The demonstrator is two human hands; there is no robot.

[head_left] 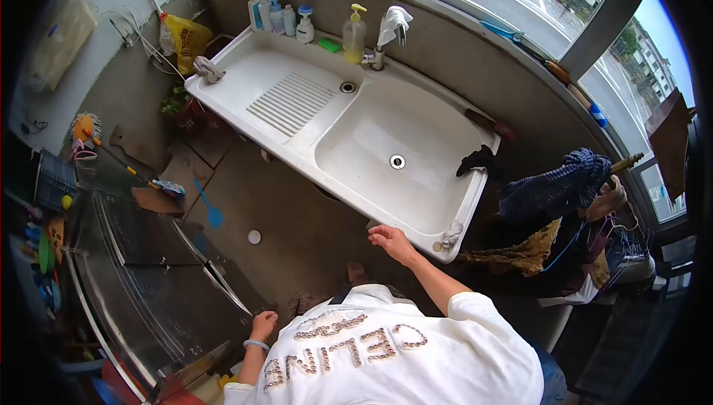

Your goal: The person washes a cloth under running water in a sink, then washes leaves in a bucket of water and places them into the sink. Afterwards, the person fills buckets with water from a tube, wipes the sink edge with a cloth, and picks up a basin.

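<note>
My right hand (390,241) hovers by the front edge of the white double sink (356,188), its fingers loosely bent, slightly apart and holding nothing visible. Lower left, my left hand (264,325), with a pale bracelet at the wrist, hangs beside the dark cabinet (160,279); its fingers are curled in and nothing shows in them. The sink has a ribbed washboard (291,104) on the left and a deep basin with a drain (397,162) on the right. A grey-white cloth (450,235) lies on its near right corner, close to my right hand.
Several bottles, a yellow-pump bottle (354,37) and a green sponge (328,46) line the back rim. A white cloth (394,24) covers the faucet. Dark cloth (479,161) hangs over the right rim. Clothes (557,189) hang at right; a blue swatter (212,214) is at left.
</note>
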